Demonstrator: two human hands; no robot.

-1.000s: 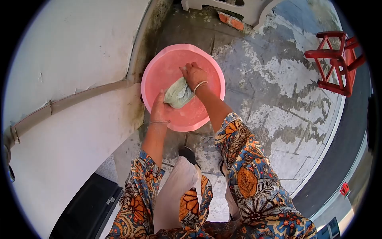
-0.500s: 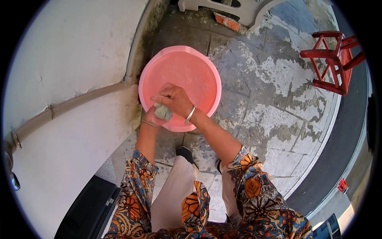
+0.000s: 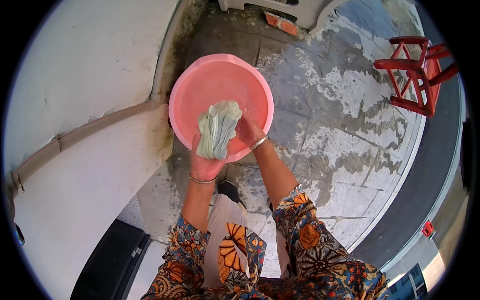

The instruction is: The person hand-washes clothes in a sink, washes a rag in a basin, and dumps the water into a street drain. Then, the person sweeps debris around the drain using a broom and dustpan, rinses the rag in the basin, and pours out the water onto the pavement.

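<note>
A pale green, folded cloth [image 3: 218,131] is bunched above the pink basin [image 3: 177,80]. My left hand [image 3: 205,167] supports it from below and along its left side, with part of the fingers hidden by the folds. Against the cloth's right edge, my right hand [image 3: 250,131] has its fingers bent at the folds, their tips partly hidden. Both wrists wear a metal bangle. Inside the basin there appears to be some water.
A white wall with a pipe [image 3: 105,117] runs along the left. A red stool [image 3: 412,75] lies tipped at the upper right, and a brick [image 3: 281,23] sits at the back. My shoe [image 3: 231,192] is close to the basin. A black box [image 3: 112,262] is at lower left.
The cloth was squeezed small between both hands; now it is spread wider into a folded bundle. My right hand has moved from on top of it to its right side.
</note>
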